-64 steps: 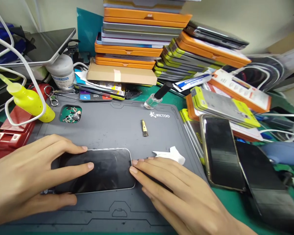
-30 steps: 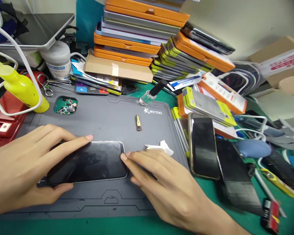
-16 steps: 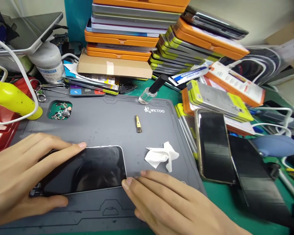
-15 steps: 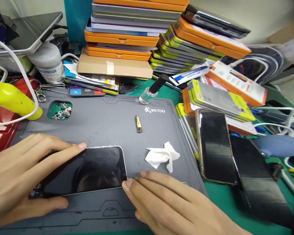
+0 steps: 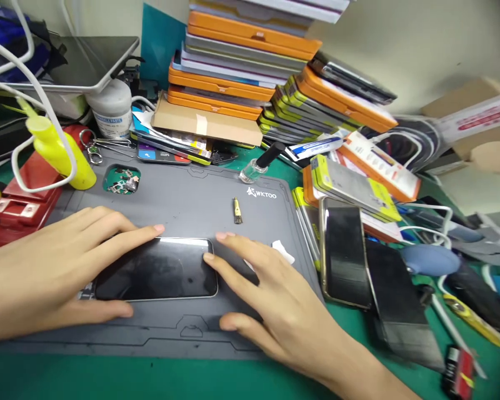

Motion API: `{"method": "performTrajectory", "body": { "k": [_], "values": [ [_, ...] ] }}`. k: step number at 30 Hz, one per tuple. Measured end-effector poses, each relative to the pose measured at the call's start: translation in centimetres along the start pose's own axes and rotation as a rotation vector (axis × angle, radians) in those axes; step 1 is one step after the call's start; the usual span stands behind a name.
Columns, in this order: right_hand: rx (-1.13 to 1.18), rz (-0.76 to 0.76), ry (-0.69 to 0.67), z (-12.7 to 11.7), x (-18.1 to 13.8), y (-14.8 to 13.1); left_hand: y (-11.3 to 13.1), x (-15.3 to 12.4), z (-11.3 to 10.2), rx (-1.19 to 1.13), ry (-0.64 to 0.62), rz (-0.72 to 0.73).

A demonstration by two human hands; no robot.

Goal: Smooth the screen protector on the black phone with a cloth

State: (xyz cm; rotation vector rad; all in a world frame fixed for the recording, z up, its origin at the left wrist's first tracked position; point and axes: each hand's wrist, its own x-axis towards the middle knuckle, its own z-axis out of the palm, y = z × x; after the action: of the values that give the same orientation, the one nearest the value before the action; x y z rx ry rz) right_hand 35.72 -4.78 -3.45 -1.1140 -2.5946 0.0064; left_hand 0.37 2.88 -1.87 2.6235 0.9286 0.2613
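Note:
A smartphone (image 5: pixel 162 272) with a dark glass screen lies face up on the grey work mat (image 5: pixel 179 208). My left hand (image 5: pixel 87 255) spans its left end, index finger along the far edge and thumb at the near edge. Small parts show at that end, partly covered by the hand. My right hand (image 5: pixel 270 294) has its fingers spread, with one fingertip at the phone's right end and the thumb over the mat. Behind the right hand lies a crumpled white tissue (image 5: pixel 283 253), partly hidden. A small brush (image 5: pixel 237 211) with a gold ferrule rests farther back.
At the mat's back edge stands a glass bottle (image 5: pixel 252 171) with a black cap. A mat recess (image 5: pixel 123 180) holds tiny metal parts. Dark phones (image 5: pixel 345 255) and a blue air blower (image 5: pixel 429 260) lie right. A yellow bottle (image 5: pixel 62 153) stands left; stacked boxes (image 5: pixel 220 83) rise behind.
My right hand has lifted and spread its fingers, moving from the phone's lower right corner toward its upper right and covering part of the tissue. The camera view has shifted.

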Motion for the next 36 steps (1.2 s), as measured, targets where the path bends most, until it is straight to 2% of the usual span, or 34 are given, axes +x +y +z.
{"method": "performTrajectory", "body": {
  "k": [3, 5, 12, 17, 20, 23, 25, 26, 30, 36],
  "values": [
    [-0.009, 0.048, -0.048, 0.3, 0.4, -0.1, 0.1, 0.3, -0.2, 0.038, -0.023, 0.093],
    [-0.011, 0.061, -0.075, 0.6, 0.6, -0.2, 0.3, 0.5, -0.3, 0.021, -0.022, 0.084],
    [0.013, 0.026, -0.055, 1.2, 0.4, -0.4, 0.5, 1.5, -0.7, -0.231, 0.003, -0.160],
    [-0.010, -0.086, -0.061, 0.2, -0.7, -1.1, 0.4, 1.6, -0.9, -0.363, 0.065, -0.218],
    [-0.028, -0.149, 0.012, -0.5, -2.0, -0.9, 0.2, 1.6, -0.6, -0.378, 0.088, -0.218],
    [-0.046, 0.074, 0.212, -0.6, -3.0, -0.1, 0.1, 1.5, -0.4, -0.337, 0.087, -0.201],
    [-0.080, 0.193, 0.264, -0.3, -3.2, 0.6, 0.1, 1.5, -0.3, -0.328, 0.087, -0.201],
    [-0.091, 0.202, 0.259, -0.2, -3.1, 0.8, 0.1, 1.5, -0.3, -0.333, 0.088, -0.204],
    [-0.088, 0.141, 0.249, 0.1, -2.4, 0.7, 0.0, 1.6, -0.3, -0.364, 0.084, -0.221],
    [-0.072, 0.085, 0.306, 0.1, -0.2, -2.8, -0.2, 1.6, -0.3, -0.330, 0.090, -0.199]
  ]
}}
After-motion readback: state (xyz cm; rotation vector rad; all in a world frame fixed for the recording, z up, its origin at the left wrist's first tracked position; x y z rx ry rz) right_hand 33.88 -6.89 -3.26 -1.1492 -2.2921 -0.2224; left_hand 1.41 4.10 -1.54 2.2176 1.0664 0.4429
